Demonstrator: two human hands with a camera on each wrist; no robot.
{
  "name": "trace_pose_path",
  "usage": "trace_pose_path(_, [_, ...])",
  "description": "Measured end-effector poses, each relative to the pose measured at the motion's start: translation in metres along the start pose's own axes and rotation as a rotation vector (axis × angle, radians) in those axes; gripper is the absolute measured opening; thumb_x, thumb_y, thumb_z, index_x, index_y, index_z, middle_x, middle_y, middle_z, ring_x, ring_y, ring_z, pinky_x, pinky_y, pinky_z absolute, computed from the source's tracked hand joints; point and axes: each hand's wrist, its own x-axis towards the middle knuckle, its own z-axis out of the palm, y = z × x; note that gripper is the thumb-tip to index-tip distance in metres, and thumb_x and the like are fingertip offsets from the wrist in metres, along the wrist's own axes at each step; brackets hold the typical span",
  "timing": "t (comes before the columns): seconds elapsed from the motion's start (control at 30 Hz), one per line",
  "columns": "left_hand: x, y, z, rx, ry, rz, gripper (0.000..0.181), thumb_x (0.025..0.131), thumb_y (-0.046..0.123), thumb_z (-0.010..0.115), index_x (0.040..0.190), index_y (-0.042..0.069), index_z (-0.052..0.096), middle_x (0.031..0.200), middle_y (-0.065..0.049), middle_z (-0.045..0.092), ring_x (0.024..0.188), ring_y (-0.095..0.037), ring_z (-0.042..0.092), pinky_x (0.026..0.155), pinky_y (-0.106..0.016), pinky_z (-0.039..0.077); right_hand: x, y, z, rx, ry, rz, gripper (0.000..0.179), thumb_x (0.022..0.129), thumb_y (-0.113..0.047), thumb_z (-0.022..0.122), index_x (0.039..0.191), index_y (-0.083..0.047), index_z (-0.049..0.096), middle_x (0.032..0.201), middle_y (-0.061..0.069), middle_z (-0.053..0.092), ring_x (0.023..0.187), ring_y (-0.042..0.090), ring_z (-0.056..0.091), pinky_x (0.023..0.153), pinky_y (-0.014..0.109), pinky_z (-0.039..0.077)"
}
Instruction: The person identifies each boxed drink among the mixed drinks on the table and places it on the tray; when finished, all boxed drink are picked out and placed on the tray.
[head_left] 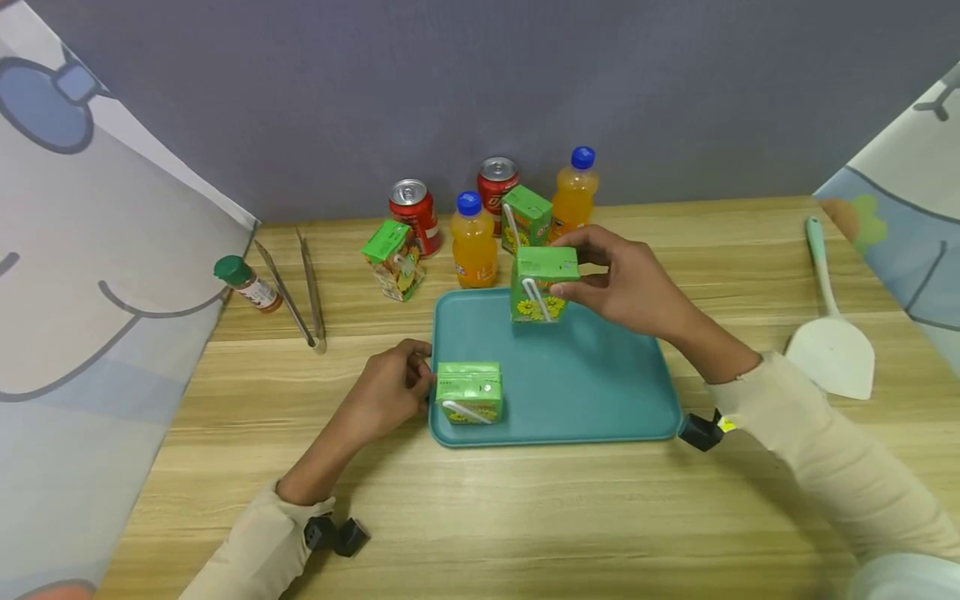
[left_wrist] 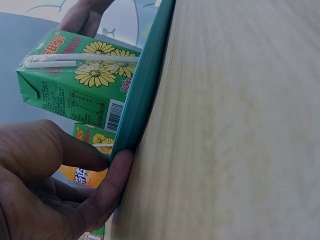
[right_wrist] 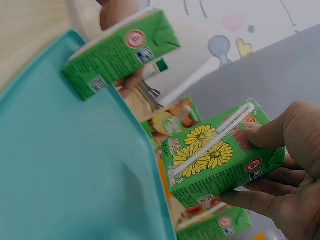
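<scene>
Head view looks down; close, tilted wrist views share the tray (right_wrist: 65, 150).

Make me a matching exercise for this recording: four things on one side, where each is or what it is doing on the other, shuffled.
Column one
1. Left hand
2. Right hand
3. White spatula
4. Green-capped bottle

Column two
A. Lies to the right of the tray, its handle pointing away from the person
B. Pinches the tray's rim between thumb and finger
C. Sits to the left of the metal tongs
D. Holds a green drink carton

Pairs: 1-B, 2-D, 3-A, 4-C
</scene>
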Motion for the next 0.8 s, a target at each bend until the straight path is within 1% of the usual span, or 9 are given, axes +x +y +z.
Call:
trace_pose_path(0.13, [-0.001, 0.0, -0.001, -0.007, -0.002, 0.006, 0.036, 0.097, -0.002, 0.059, 0.132, -0.007, 0.052, 0.096, -0.012, 0.062, 0.077, -0.017, 0.067, 0.056, -0.024, 0.059, 0.0, -0.003, 0.012, -0.001, -0.025, -0.015, 0.046, 0.087, -0.01, 0.08, 0.127, -0.009, 0.06, 0.119, 0.004, 0.064, 0.107, 0.02, 0.066, 0.085, 0.029, 0.06])
trace_pose_path(0.2, [-0.001, 0.0, -0.001, -0.005, -0.004, 0.008, 0.036, 0.097, -0.001, 0.059, 0.132, -0.007, 0.052, 0.096, -0.011, 0.063, 0.077, -0.017, 0.067, 0.056, -0.024, 0.059, 0.0, -0.005, 0.018, -0.007, -0.036, -0.021, 0.046, 0.086, -0.012, 0.081, 0.127, -0.009, 0.06, 0.119, 0.003, 0.065, 0.108, 0.02, 0.066, 0.086, 0.031, 0.06])
trace_pose_path(0.27, [-0.001, 0.0, -0.001, -0.004, -0.004, 0.007, 0.036, 0.097, -0.001, 0.059, 0.132, -0.007, 0.052, 0.096, -0.011, 0.063, 0.077, -0.017, 0.067, 0.056, -0.025, 0.059, 0.0, -0.006, 0.023, -0.009, -0.045, -0.03, 0.047, 0.085, -0.013, 0.082, 0.127, -0.01, 0.061, 0.118, 0.002, 0.065, 0.109, 0.02, 0.066, 0.087, 0.037, 0.06])
trace_pose_path(0.37, [-0.001, 0.001, -0.001, 0.001, -0.001, 0.004, 0.036, 0.097, -0.001, 0.06, 0.132, -0.007, 0.052, 0.096, -0.011, 0.063, 0.077, -0.016, 0.067, 0.056, -0.025, 0.059, 0.001, -0.009, 0.029, -0.013, -0.058, -0.039, 0.049, 0.085, -0.014, 0.083, 0.128, -0.011, 0.06, 0.117, 0.002, 0.066, 0.11, 0.021, 0.065, 0.086, 0.04, 0.061])
trace_pose_path(0.47, [-0.001, 0.001, -0.001, -0.002, 0.001, -0.002, 0.036, 0.097, -0.001, 0.06, 0.132, -0.007, 0.052, 0.096, -0.011, 0.063, 0.076, -0.016, 0.066, 0.056, -0.025, 0.059, 0.001, -0.012, 0.035, -0.009, -0.069, -0.047, 0.049, 0.084, -0.016, 0.083, 0.127, -0.012, 0.06, 0.116, 0.001, 0.066, 0.109, 0.02, 0.066, 0.085, 0.037, 0.061])
trace_pose_path(0.57, [-0.001, 0.002, -0.001, -0.006, 0.003, -0.006, 0.035, 0.097, -0.001, 0.059, 0.132, -0.006, 0.052, 0.095, -0.011, 0.063, 0.076, -0.016, 0.066, 0.055, -0.025, 0.059, 0.002, -0.015, 0.041, 0.016, -0.082, -0.055, 0.048, 0.084, -0.017, 0.084, 0.125, -0.013, 0.061, 0.116, 0.0, 0.066, 0.107, 0.018, 0.066, 0.084, 0.034, 0.061])
trace_pose_path(0.8, [-0.001, 0.001, -0.001, -0.021, 0.002, -0.004, 0.035, 0.097, -0.001, 0.059, 0.131, -0.007, 0.052, 0.095, -0.011, 0.063, 0.075, -0.017, 0.066, 0.055, -0.025, 0.059, 0.002, -0.017, 0.057, 0.06, -0.114, -0.054, 0.046, 0.083, -0.021, 0.085, 0.123, -0.017, 0.061, 0.116, -0.004, 0.066, 0.106, 0.016, 0.066, 0.084, 0.032, 0.061])
